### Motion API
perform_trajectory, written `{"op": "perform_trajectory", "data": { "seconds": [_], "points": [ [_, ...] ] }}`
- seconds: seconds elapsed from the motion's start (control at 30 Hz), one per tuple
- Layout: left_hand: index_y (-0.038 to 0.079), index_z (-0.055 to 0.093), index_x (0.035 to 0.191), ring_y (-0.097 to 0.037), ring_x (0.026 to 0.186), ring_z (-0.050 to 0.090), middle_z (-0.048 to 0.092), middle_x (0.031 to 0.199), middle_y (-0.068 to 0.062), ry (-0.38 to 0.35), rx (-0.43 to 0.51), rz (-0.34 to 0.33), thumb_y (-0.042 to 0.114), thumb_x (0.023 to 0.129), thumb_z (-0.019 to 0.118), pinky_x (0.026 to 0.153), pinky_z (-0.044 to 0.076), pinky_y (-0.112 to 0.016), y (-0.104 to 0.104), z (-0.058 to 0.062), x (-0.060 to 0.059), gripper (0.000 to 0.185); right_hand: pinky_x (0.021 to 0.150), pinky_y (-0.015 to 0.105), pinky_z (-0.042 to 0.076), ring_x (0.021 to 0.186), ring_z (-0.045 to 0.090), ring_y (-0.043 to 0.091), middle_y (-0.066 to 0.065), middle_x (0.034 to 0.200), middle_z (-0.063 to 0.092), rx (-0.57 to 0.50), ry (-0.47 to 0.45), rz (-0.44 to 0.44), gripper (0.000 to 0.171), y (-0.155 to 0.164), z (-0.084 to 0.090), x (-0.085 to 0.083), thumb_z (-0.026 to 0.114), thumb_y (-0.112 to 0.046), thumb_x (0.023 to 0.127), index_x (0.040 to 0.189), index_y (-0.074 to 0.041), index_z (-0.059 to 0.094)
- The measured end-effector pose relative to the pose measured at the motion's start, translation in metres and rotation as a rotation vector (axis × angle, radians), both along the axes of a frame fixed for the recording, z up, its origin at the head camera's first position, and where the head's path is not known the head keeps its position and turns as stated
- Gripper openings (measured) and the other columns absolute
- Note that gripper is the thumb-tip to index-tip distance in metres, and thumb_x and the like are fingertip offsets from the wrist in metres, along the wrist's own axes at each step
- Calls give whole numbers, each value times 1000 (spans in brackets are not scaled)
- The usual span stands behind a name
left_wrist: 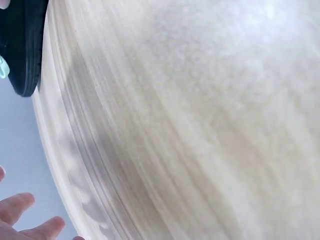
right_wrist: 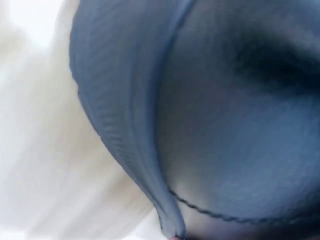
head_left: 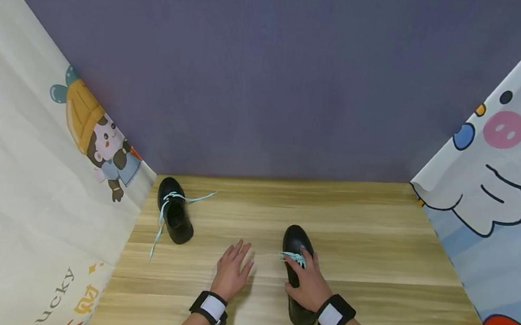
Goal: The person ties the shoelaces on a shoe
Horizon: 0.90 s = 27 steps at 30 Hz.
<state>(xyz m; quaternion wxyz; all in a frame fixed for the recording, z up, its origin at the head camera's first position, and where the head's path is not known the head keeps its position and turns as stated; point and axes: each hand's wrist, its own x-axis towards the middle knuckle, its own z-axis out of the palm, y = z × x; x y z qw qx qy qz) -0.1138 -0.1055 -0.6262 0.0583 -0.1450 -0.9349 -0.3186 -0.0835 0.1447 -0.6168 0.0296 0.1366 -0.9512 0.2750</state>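
R hand (head_left: pixel 307 284) curled over black shoe (head_left: pixel 297 240) at lower centre, fingers at its mint laces (head_left: pixel 295 258). L hand (head_left: pixel 232 271) flat, released, on table (head_left: pixel 366 248) just beside. Step looks like lacing/tying; next likely needs both hands on lace ends. Second shoe (head_left: pixel 174 216) sits left, laces loose.

This looks like a small staged booth set up for recording, not a lived-in room. A wood-grain floor (head_left: pixel 353 236) is closed in on three sides: a plain purple wall (head_left: pixel 270 73) at 12 o'clock, a cartoon-printed sheet (head_left: pixel 27 159) with a bear-like figure and a carrot at 9 o'clock, and another cartoon sheet (head_left: pixel 511 183) with a pink-nosed animal at 3 o'clock. Both wrists carry strapped-on camera bands (head_left: pixel 212 308).
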Motion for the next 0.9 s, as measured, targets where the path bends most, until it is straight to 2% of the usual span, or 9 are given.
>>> {"op": "perform_trajectory", "data": {
  "seconds": [0.1,0.23,0.37,0.5,0.73,0.9],
  "points": [
    [8,54,144,-50,133,43,47,150,-20,3,3,-2,22,98,64,98,38,-69,-2,0,0,49,88,65,49,127,32,71,37,146,33,-14,6,-9,71,17,-3,-12,81,-20,81,145,-12,53],
    [9,51,146,-48,134,43,47,151,-19,-5,0,3,21,98,64,98,38,-69,-5,0,0,50,87,67,48,126,33,71,40,148,29,-31,-31,-14,76,39,-2,-27,80,-19,84,151,-12,44],
    [9,50,146,-48,133,44,47,150,-19,3,-3,10,19,98,64,97,39,-69,-7,-1,0,51,84,65,50,121,43,66,43,149,26,-27,-75,-36,76,58,4,-39,78,-22,88,153,-12,40],
    [9,51,146,-49,131,45,49,149,-19,19,9,13,17,96,66,96,39,-69,-9,-3,0,52,83,62,52,112,54,61,46,146,28,26,-76,-67,74,77,8,-50,76,-24,90,153,-10,39],
    [9,50,146,-49,130,46,50,148,-20,4,9,14,16,96,65,95,39,-70,-10,-5,3,53,85,64,50,110,54,62,49,142,31,44,-60,-107,69,103,11,-66,75,-20,90,149,-4,43],
    [8,51,145,-50,128,48,52,145,-21,26,-4,20,14,94,67,94,40,-70,-9,-7,4,53,85,65,49,111,52,64,51,141,30,76,-66,-138,67,123,10,-78,72,-23,92,148,0,43]
  ]
}}
